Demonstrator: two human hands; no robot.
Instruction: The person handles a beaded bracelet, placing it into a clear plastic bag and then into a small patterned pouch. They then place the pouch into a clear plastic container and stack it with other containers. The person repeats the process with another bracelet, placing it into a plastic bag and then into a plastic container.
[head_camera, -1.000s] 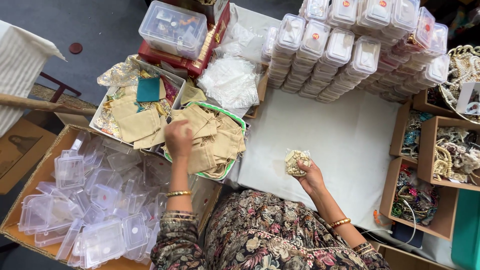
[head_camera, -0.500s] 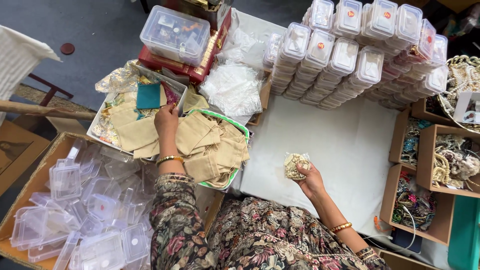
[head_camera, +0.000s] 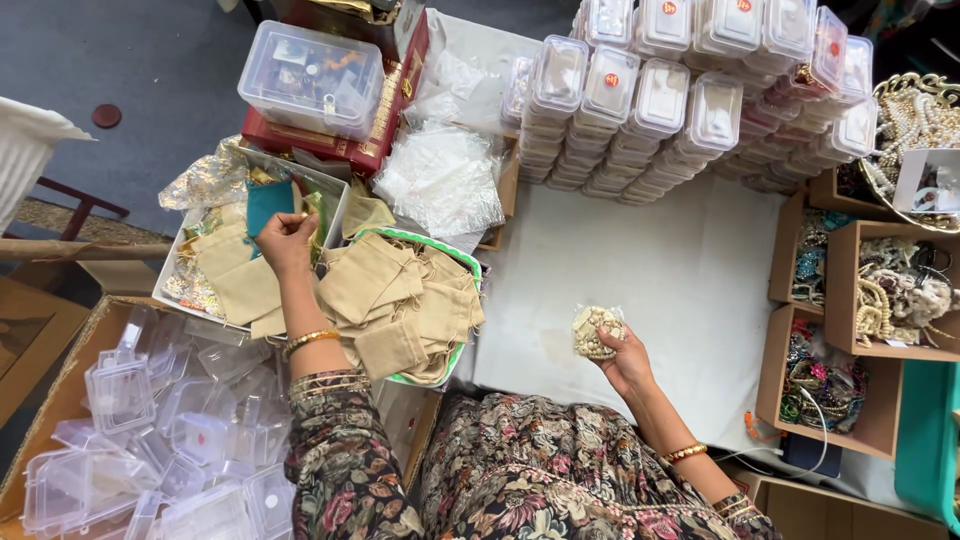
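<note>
My right hand (head_camera: 628, 362) holds up a small clear packet of cream beads (head_camera: 596, 330) over the white cloth (head_camera: 660, 270). My left hand (head_camera: 285, 240) reaches into the white tray (head_camera: 335, 200) of assorted fabric pouches, its fingers pinching at something beside a teal pouch (head_camera: 268, 202); what it grips I cannot make out. Just right of that hand, a green-rimmed basket (head_camera: 455, 350) is piled with beige drawstring pouches (head_camera: 400, 295).
A cardboard box of empty clear plastic cases (head_camera: 150, 430) sits at lower left. Stacks of lidded plastic boxes (head_camera: 690, 90) line the back. Wooden compartments of bead jewellery (head_camera: 880, 300) stand at right. Clear bags (head_camera: 440, 175) and a lidded container on a red box (head_camera: 310, 75) lie behind.
My left hand has moved left and away, from the beige pouches in the basket to the white tray near the teal pouch. The right hand keeps holding the bead packet.
</note>
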